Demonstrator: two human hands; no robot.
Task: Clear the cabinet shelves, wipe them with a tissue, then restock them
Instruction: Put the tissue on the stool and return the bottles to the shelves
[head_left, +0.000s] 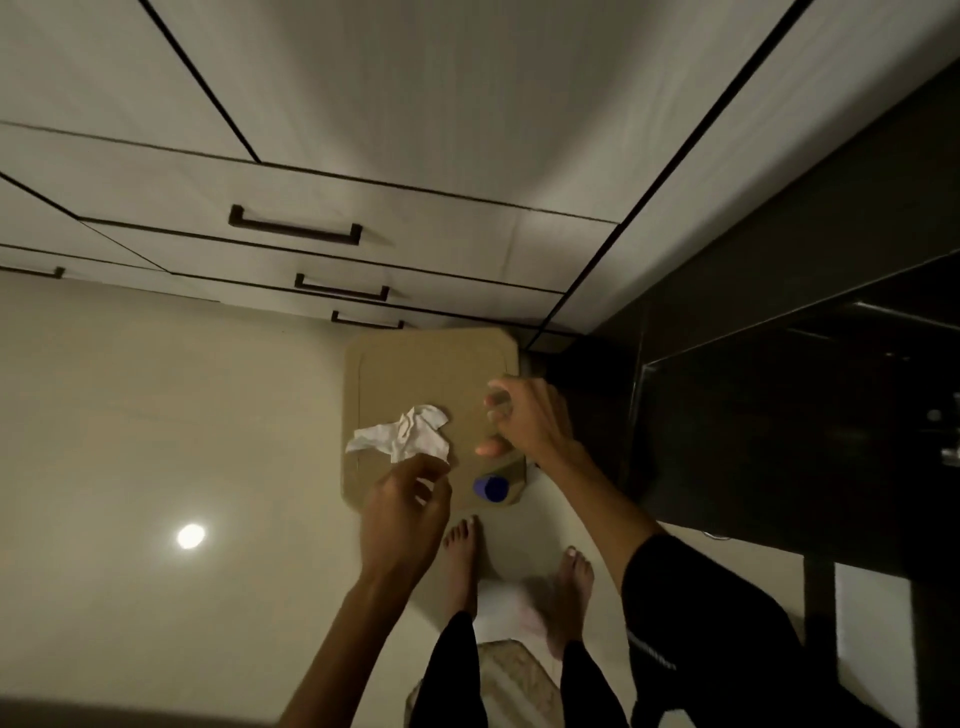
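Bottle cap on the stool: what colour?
Blue. The cap shows in the head view, near the stool's front right corner.

Dim, warm light overall. Glossy cream floor (156, 415), w/ round bright lamp reflection (190, 535) at lower left. White cabinet fronts (363, 104) across top, dark seams btwn panels. Stacked drawers below, each w/ dark bar handle (295, 224); two more handles further down, another at far left edge. Dark, glossy cabinet unit (779, 415) along right side, meeting white fronts at a corner. Patterned mat (514, 680) on floor near bottom centre, partly hidden. Blurred dark strip along bottom-left edge, can't tell what.
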